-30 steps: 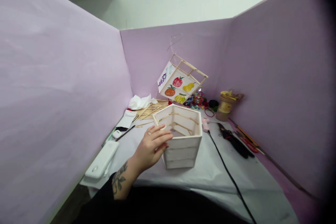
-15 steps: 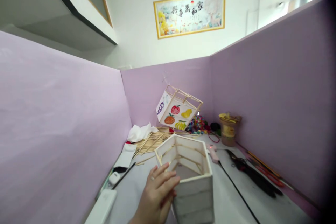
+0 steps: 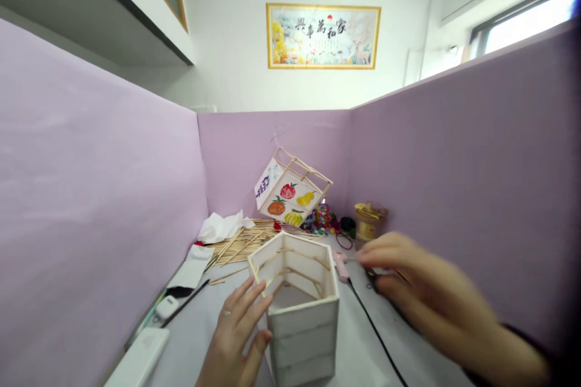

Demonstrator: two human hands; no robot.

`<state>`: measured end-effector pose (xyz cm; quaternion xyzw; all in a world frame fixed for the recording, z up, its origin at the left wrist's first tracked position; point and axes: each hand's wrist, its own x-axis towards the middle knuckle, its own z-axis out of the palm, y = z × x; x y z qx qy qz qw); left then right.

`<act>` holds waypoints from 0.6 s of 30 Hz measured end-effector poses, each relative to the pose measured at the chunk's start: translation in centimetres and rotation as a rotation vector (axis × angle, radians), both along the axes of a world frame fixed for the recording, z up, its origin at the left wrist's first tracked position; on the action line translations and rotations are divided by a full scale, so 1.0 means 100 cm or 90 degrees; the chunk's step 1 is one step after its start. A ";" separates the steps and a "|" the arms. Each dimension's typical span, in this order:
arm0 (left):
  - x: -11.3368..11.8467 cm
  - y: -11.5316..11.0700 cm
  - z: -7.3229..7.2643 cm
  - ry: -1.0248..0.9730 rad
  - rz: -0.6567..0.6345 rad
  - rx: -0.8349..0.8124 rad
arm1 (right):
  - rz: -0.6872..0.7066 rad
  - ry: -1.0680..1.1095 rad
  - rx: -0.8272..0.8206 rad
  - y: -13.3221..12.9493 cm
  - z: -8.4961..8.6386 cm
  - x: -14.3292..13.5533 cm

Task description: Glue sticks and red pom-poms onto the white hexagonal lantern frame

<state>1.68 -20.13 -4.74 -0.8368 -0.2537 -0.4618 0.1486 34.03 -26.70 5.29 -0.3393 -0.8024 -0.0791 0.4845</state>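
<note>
A six-sided white paper lantern frame (image 3: pixel 303 338) stands upright on the table, its top uncovered and thin wooden sticks showing inside. Against its left side rests my left hand (image 3: pixel 238 329), fingers stretched and spread at the rim, thumb lower on the wall. My right hand (image 3: pixel 426 290) is raised on the right, smeared by motion; thumb and fingers are apart, with nothing visible between them. Just left of its fingertips lies a pink glue gun (image 3: pixel 340 266) with a small red light and a black cord (image 3: pixel 376 329). The dark-handled cutters behind my right hand are mostly hidden.
A fruit-painted stick lantern (image 3: pixel 293 193) hangs tilted at the back. Below lie loose wooden sticks (image 3: pixel 242 247), white tissue (image 3: pixel 222 227) and colourful beads (image 3: pixel 323 216). A tub (image 3: pixel 367 224) stands back right. At left are a white power strip (image 3: pixel 138 360) and purple partition (image 3: pixel 104 193).
My right hand has come into view from the right, over the cutters. My left hand stays at the lantern frame, its thumb now more spread. The whole view has shifted and levelled.
</note>
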 end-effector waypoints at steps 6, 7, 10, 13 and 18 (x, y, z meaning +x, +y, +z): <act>0.006 -0.002 0.010 -0.027 0.014 -0.007 | 0.037 -0.016 -0.054 0.043 -0.070 -0.019; 0.008 -0.003 0.011 -0.034 0.013 -0.009 | 0.034 -0.002 -0.058 0.044 -0.079 -0.020; 0.016 -0.005 0.015 -0.058 0.015 -0.003 | 0.012 0.050 -0.030 0.043 -0.095 -0.027; 0.020 -0.005 0.018 -0.058 0.020 0.013 | 0.004 0.087 0.010 0.043 -0.101 -0.029; 0.019 -0.002 0.017 -0.071 0.011 0.026 | -0.078 0.254 -0.081 0.059 -0.107 -0.008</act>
